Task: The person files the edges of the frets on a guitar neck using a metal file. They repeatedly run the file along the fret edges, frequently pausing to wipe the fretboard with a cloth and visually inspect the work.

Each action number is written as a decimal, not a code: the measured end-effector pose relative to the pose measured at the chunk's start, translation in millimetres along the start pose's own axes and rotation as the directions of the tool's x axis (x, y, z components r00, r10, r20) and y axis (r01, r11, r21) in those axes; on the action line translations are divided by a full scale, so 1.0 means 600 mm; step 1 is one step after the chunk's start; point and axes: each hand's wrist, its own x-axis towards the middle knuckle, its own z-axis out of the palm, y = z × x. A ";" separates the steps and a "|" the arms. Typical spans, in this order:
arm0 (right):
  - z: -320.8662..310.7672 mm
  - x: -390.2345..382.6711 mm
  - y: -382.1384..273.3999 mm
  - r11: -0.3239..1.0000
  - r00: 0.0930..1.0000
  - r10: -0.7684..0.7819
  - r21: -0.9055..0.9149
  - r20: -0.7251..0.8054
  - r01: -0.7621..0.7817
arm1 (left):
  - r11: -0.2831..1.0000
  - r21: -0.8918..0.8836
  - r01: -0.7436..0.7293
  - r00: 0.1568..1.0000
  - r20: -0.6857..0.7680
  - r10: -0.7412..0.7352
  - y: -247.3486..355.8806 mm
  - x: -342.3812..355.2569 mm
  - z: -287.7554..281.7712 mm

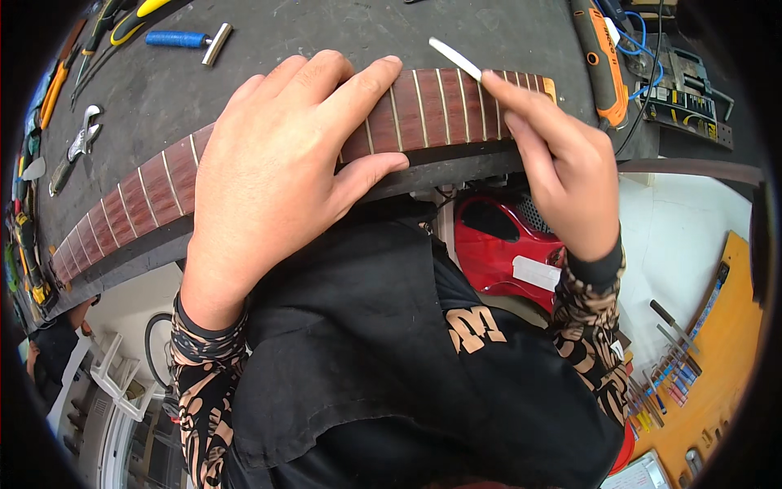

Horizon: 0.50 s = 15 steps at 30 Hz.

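Observation:
A long reddish-brown fretboard (436, 110) with metal frets lies along the front of the dark work surface (489, 37). My left hand (277, 163) holds it near the middle, fingers bent over its top and thumb along the near edge, covering part of the board. My right hand (566, 171) is closed on a slim white tool (454, 57) above the board's right end, its tip angled up and away to the left.
Tools line the left, including an adjustable wrench (80, 143) and blue-handled roller (177, 39). An orange-and-grey power tool (603, 77) sits at back right. Below are a red guitar body (497, 253) and a wooden tool board (729, 350). Another person (53, 350) is partly visible lower left.

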 end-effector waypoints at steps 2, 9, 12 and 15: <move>-0.008 -0.012 -0.009 0.982 0.998 0.060 0.182 -0.006 -0.058 | 1.000 0.002 -0.006 1.000 -0.014 0.006 -0.002 -0.002 0.001; -0.017 -0.049 -0.001 0.667 0.897 0.407 0.615 0.173 -0.421 | 1.000 0.000 -0.014 0.999 -0.029 0.014 -0.004 -0.004 0.002; -0.018 -0.046 0.012 0.690 0.915 0.361 0.608 0.182 -0.393 | 1.000 0.007 -0.018 0.999 -0.035 0.018 -0.004 -0.004 0.003; 0.010 -0.015 0.017 0.929 0.990 0.138 0.346 0.005 -0.132 | 0.999 0.006 -0.034 0.999 -0.039 0.034 -0.003 -0.001 0.007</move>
